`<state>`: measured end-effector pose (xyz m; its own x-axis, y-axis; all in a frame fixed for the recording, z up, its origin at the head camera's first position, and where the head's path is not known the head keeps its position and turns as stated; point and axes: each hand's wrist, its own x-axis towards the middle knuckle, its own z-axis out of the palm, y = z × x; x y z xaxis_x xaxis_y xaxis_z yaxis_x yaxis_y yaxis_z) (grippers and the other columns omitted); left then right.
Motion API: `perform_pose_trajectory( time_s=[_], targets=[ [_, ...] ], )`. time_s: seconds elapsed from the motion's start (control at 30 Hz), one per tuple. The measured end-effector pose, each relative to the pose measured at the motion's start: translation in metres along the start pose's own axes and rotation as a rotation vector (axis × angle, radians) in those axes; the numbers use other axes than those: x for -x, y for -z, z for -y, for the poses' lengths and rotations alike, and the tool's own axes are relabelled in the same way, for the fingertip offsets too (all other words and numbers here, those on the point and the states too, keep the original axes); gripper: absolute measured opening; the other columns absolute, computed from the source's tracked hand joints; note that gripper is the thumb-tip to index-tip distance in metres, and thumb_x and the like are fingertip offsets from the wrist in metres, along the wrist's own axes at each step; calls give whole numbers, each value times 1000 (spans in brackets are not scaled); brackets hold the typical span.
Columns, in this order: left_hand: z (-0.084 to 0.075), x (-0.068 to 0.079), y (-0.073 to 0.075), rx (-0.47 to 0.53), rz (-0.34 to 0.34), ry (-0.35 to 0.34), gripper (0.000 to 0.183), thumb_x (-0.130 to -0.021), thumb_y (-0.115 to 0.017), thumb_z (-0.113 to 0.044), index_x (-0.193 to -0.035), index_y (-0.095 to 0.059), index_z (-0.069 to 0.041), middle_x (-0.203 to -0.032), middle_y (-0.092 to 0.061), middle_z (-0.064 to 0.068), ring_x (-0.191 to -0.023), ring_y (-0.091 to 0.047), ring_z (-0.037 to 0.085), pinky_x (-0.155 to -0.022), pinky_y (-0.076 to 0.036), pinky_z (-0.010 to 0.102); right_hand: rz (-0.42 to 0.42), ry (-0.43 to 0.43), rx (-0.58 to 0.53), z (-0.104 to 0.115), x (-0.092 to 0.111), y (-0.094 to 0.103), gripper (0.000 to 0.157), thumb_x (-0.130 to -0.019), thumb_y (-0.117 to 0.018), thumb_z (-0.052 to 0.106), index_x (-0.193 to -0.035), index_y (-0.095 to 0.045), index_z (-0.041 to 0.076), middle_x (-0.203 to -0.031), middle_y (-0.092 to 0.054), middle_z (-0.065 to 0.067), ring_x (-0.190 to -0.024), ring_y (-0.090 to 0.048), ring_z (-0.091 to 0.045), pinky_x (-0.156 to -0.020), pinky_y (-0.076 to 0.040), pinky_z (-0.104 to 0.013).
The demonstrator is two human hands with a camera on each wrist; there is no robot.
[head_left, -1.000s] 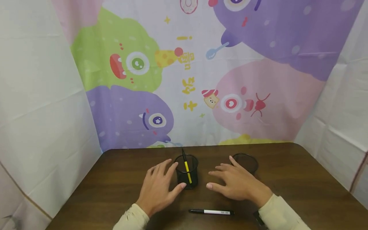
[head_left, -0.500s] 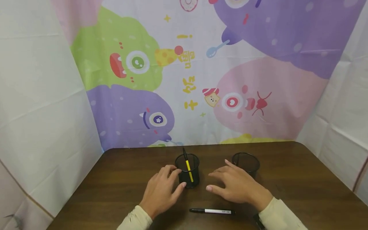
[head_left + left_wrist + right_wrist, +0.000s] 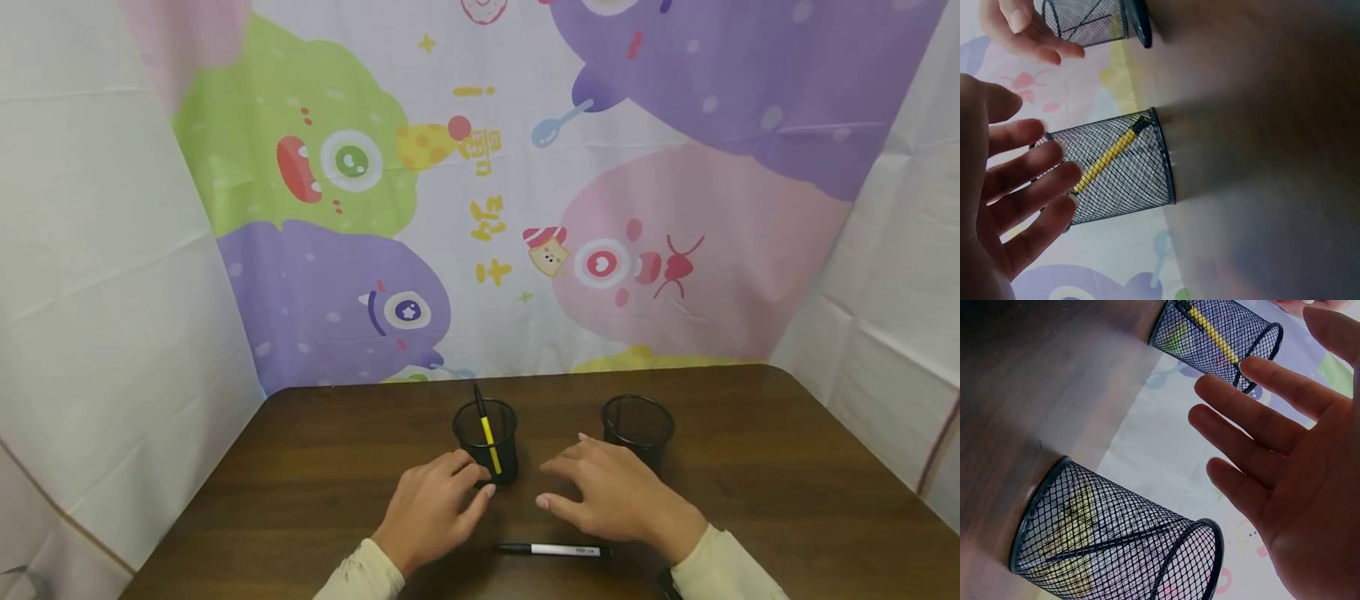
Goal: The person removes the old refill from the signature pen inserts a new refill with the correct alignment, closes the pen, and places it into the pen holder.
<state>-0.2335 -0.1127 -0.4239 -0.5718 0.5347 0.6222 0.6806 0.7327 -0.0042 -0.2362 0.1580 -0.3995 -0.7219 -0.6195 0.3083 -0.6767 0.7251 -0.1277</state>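
In the head view my left hand (image 3: 435, 510) hovers in front of the left black mesh pen cup (image 3: 507, 457), fingers loosely bent, thumb apart. The left wrist view shows its fingers (image 3: 1029, 194) overlapping the cup's rim, gripping nothing. A yellow marker (image 3: 490, 437) with a black cap leans inside that cup. My right hand (image 3: 611, 493) is held between the two cups, palm toward the left, holding nothing; the right wrist view shows its fingers (image 3: 1260, 425) spread. A second mesh pen cup (image 3: 637, 425) stands just beyond it. Between my hands lies a white marker (image 3: 555, 550) with black ends.
The brown wooden table (image 3: 322, 450) has white cloth walls (image 3: 112, 250) at both sides. A cartoon-printed curtain (image 3: 517, 333) hangs behind its far edge. A small dark object (image 3: 667, 585) shows beside the right sleeve (image 3: 727, 567).
My left hand has drawn back toward me and slightly right, its fingers bending more. The right hand has lowered slightly, exposing more of the right cup. Cups and markers stay in place.
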Motion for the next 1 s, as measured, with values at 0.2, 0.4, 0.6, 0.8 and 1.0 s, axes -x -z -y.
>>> perform_pose_trajectory(
  time_s=[0.2, 0.4, 0.6, 0.8, 1.0],
  targets=[
    [-5, -2, -6, 11, 99, -42, 13, -93, -70, -34, -89, -75, -22, -85, -63, -11, -71, -57, 4, -54, -50, 22, 29, 15, -22, 3, 0, -3, 56, -97, -51, 63, -113, -75, 16, -109, -72, 5, -108, -66, -15, -109, -41, -52],
    [-9, -5, -14, 21, 143, -53, 14, -95, -68, -34, -91, -75, -22, -83, -63, -11, -70, -57, 3, -53, -49, 21, 46, 48, -30, 7, 3, -8, 50, -97, -56, 59, -114, -75, 16, -110, -71, 6, -110, -65, -16, -108, -42, -49],
    [-17, -6, -21, 16, 151, -77, 13, -94, -67, -34, -88, -74, -24, -81, -64, -12, -72, -60, 4, -54, -51, 23, 70, 55, -14, 9, 7, -10, 47, -97, -57, 58, -113, -75, 18, -107, -69, 6, -101, -64, -14, -91, -54, -40],
    [-21, -12, -24, 28, 186, -42, 15, -95, -66, -35, -89, -74, -24, -81, -65, -13, -71, -61, 3, -54, -50, 21, 112, 71, -14, 8, 7, -13, 38, -93, -65, 53, -106, -75, 18, -96, -68, 8, -85, -62, -9, -73, -55, -36],
    [-22, -21, -27, 47, 194, -20, 8, -89, -67, -30, -85, -73, -26, -75, -60, -16, -65, -56, 1, -47, -41, 19, 156, 70, -63, 8, 5, -14, 22, -89, -73, 44, -91, -72, 22, -81, -63, 14, -68, -52, 0, -57, -47, -27]
  ],
)
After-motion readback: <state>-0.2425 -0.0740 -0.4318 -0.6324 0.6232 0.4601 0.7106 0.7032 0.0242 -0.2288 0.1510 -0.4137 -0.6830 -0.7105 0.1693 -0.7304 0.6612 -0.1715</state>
